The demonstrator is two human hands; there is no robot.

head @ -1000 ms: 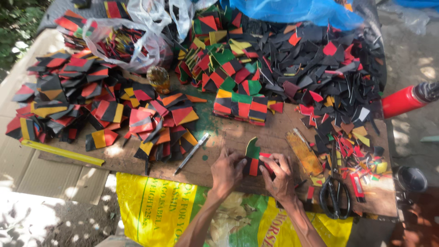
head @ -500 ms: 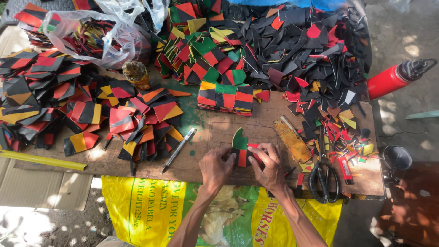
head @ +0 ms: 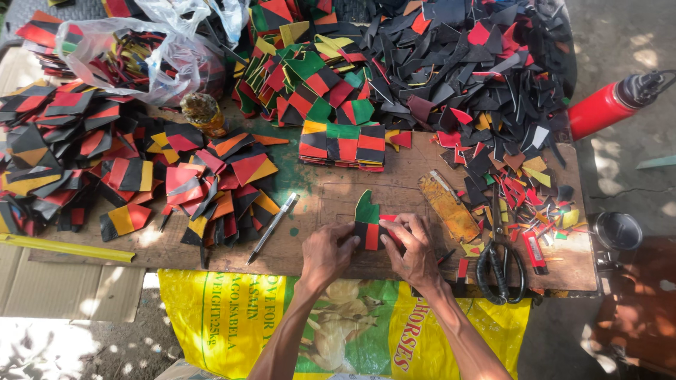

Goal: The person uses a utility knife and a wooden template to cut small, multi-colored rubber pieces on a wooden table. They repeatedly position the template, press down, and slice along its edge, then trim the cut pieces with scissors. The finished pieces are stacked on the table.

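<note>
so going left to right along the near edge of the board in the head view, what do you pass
yellow ruler → pen → left hand → green, black and red patchwork piece held between both hands → right hand → black-handled scissors → red utility knife

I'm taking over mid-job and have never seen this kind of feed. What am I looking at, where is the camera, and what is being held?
There is no machine: a head-worn camera looks down at one person's bare hands over a wooden board. The left hand and right hand together pinch a small patchwork piece of green, black and red. Around it lie heaps of coloured offcuts, a neat stack of striped pieces, a pen, scissors and a red flask.
</note>
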